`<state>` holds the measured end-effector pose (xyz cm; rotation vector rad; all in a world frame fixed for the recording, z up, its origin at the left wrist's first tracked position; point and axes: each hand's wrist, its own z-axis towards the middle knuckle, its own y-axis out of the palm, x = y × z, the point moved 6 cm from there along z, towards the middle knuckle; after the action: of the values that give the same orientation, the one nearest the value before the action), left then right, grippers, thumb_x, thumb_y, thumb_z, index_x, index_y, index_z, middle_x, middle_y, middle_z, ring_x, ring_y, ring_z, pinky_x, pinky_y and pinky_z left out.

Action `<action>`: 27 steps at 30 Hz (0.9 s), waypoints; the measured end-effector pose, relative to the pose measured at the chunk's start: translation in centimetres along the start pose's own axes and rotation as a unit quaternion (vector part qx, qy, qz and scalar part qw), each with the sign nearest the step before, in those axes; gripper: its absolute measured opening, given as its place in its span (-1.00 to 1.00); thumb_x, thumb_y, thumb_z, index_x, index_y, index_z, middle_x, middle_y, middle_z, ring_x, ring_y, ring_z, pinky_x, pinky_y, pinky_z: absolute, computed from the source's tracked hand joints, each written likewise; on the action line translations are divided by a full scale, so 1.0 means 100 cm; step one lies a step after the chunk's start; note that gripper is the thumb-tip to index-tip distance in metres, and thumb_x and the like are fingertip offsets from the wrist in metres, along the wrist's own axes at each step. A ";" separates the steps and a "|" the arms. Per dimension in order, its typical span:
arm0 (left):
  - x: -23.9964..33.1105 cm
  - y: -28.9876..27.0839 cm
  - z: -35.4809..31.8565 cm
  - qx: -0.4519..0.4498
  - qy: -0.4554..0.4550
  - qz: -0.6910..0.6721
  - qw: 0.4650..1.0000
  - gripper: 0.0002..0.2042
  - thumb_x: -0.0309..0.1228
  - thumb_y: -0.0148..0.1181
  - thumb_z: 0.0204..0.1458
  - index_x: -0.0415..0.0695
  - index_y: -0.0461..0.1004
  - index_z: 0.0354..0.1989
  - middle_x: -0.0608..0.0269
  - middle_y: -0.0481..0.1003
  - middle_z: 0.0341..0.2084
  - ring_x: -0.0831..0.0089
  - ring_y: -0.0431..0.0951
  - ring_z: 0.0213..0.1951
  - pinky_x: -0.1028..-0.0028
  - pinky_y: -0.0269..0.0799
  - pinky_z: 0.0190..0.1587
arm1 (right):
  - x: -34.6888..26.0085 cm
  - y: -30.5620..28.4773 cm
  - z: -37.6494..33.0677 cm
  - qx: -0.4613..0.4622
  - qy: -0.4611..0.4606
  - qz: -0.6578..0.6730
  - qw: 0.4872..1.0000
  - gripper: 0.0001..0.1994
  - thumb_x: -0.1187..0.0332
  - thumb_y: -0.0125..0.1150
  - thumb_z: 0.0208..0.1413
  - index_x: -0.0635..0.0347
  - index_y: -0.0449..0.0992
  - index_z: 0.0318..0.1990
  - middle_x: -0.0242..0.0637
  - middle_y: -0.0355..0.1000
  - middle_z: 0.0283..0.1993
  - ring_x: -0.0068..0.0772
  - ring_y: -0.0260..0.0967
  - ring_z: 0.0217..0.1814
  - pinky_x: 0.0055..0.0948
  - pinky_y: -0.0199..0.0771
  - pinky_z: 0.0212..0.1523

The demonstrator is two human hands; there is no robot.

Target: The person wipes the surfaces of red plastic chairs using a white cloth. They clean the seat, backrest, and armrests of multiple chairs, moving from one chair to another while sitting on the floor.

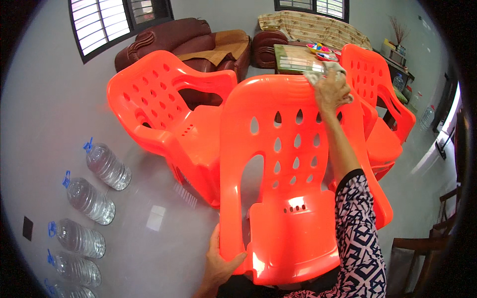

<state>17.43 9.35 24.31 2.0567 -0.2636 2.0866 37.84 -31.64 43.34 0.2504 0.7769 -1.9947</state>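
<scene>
An orange-red plastic armchair (pixel 293 223) with teardrop holes in its backrest stands right before me, its seat toward me. My right hand (pixel 332 92) is closed on a pale cloth (pixel 314 76), pressed against the top right corner of the backrest. Down at the left, my left hand (pixel 222 260) grips the front of the chair's left armrest (pixel 230 228), the thumb on the near side. Two similar chairs stand just behind: one chair (pixel 194 134) at the left, another chair (pixel 381 139) at the right, partly covered by the near one.
Several large clear water bottles (pixel 108 166) with blue handles line the left wall. At the back are brown leather sofas (pixel 174 37) and a low table (pixel 293 62) with colourful items. Dark wooden chairs (pixel 420 243) stand at the right edge. The grey floor (pixel 164 238) is shiny.
</scene>
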 end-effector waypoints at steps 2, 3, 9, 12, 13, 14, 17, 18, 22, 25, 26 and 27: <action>-0.002 -0.006 -0.002 0.004 -0.008 0.038 0.999 -0.10 -0.56 0.35 -0.21 -0.32 -0.05 0.35 0.03 0.26 0.19 0.31 0.32 0.19 0.30 0.27 0.22 | -0.039 0.008 -0.039 0.002 -0.089 0.048 0.995 -0.56 0.23 0.23 -0.03 -0.14 0.45 0.09 -0.19 0.20 0.25 0.05 0.15 0.17 0.10 0.20 0.08; -0.003 -0.006 -0.002 0.004 -0.015 0.038 0.999 -0.10 -0.56 0.36 -0.21 -0.32 -0.05 0.35 0.02 0.26 0.19 0.31 0.32 0.19 0.30 0.26 0.22 | -0.054 0.007 -0.049 0.012 -0.134 0.067 0.989 -0.55 0.25 0.23 -0.05 -0.12 0.45 0.08 -0.19 0.21 0.24 0.03 0.17 0.16 0.08 0.21 0.08; 0.002 -0.003 -0.003 0.004 -0.004 0.077 0.997 -0.10 -0.53 0.37 -0.21 -0.32 -0.04 0.34 -0.01 0.27 0.19 0.29 0.31 0.20 0.29 0.24 0.23 | -0.155 -0.040 -0.133 -0.016 -0.417 0.309 0.855 -0.63 0.37 0.20 -0.10 0.01 0.45 -0.04 -0.29 0.26 0.08 -0.14 0.19 0.06 0.09 0.23 -0.11; 0.001 -0.004 -0.003 0.011 -0.008 0.086 0.996 -0.10 -0.53 0.37 -0.21 -0.32 -0.04 0.34 0.00 0.29 0.18 0.29 0.32 0.19 0.29 0.24 0.23 | -0.161 -0.068 -0.184 -0.005 -0.513 0.283 0.810 -0.61 0.33 0.20 -0.10 -0.01 0.43 -0.02 -0.33 0.23 0.08 -0.16 0.17 0.07 0.14 0.21 -0.13; 0.001 -0.003 -0.003 0.011 -0.007 0.090 0.996 -0.10 -0.53 0.37 -0.21 -0.32 -0.04 0.34 0.00 0.29 0.17 0.29 0.32 0.19 0.29 0.24 0.23 | -0.156 -0.069 -0.196 -0.021 -0.528 0.283 0.801 -0.61 0.32 0.20 -0.10 -0.02 0.43 -0.02 -0.34 0.23 0.10 -0.17 0.16 0.08 0.15 0.21 -0.14; 0.001 -0.003 -0.002 0.012 -0.008 0.073 0.997 -0.10 -0.54 0.37 -0.21 -0.32 -0.03 0.34 0.00 0.29 0.17 0.30 0.32 0.19 0.30 0.25 0.23 | -0.150 -0.070 -0.212 -0.038 -0.543 0.284 0.790 -0.60 0.32 0.20 -0.10 -0.03 0.42 -0.01 -0.35 0.22 0.11 -0.17 0.16 0.08 0.15 0.20 -0.14; 0.002 -0.002 0.000 0.015 -0.005 0.026 1.000 -0.11 -0.55 0.37 -0.21 -0.32 -0.03 0.34 0.02 0.29 0.17 0.31 0.33 0.19 0.30 0.24 0.23 | -0.117 -0.076 -0.254 -0.149 -0.590 0.339 0.718 -0.59 0.40 0.17 -0.06 -0.05 0.43 0.03 -0.33 0.22 0.18 -0.11 0.17 0.14 0.15 0.24 -0.02; -0.002 -0.005 -0.003 0.021 -0.003 0.015 1.000 -0.11 -0.56 0.36 -0.21 -0.32 -0.03 0.34 0.02 0.29 0.17 0.31 0.33 0.19 0.30 0.24 0.24 | -0.109 -0.080 -0.265 -0.194 -0.608 0.356 0.683 -0.58 0.40 0.17 -0.06 -0.05 0.43 0.05 -0.31 0.21 0.19 -0.11 0.17 0.16 0.16 0.24 0.01; 0.002 0.000 -0.002 0.022 -0.018 0.003 1.000 -0.11 -0.56 0.37 -0.22 -0.33 -0.02 0.33 0.03 0.29 0.17 0.31 0.33 0.19 0.30 0.23 0.25 | -0.102 -0.037 -0.206 -0.001 -0.522 0.301 0.798 -0.50 0.34 0.11 0.01 0.03 0.31 0.19 -0.11 0.15 0.20 -0.02 0.17 0.22 0.06 0.30 0.03; 0.002 -0.001 -0.004 0.029 -0.030 0.007 0.999 -0.11 -0.56 0.37 -0.22 -0.33 -0.02 0.33 0.03 0.29 0.18 0.31 0.33 0.19 0.31 0.23 0.25 | -0.101 -0.034 -0.166 0.014 -0.442 0.253 0.861 -0.50 0.34 0.09 0.03 0.09 0.32 0.20 -0.06 0.16 0.13 0.00 0.18 0.13 -0.08 0.34 0.00; 0.004 -0.001 -0.004 0.027 -0.024 0.016 0.999 -0.11 -0.56 0.37 -0.22 -0.33 -0.02 0.33 0.03 0.29 0.18 0.31 0.33 0.19 0.30 0.23 0.25 | -0.096 -0.033 -0.168 0.010 -0.441 0.243 0.864 -0.51 0.34 0.09 0.03 0.10 0.32 0.19 -0.06 0.17 0.12 0.01 0.18 0.12 -0.09 0.34 -0.01; 0.004 -0.001 -0.003 0.024 -0.018 0.024 0.999 -0.11 -0.55 0.37 -0.22 -0.34 -0.02 0.33 0.03 0.29 0.18 0.30 0.33 0.19 0.30 0.22 0.25 | -0.089 -0.030 -0.174 0.006 -0.441 0.234 0.866 -0.51 0.34 0.09 0.03 0.12 0.32 0.18 -0.07 0.18 0.10 0.01 0.18 0.10 -0.09 0.35 -0.02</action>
<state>17.15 9.50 24.73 2.1382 -0.2732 2.1058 37.69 -13.61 35.20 -0.4241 0.0818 -1.4092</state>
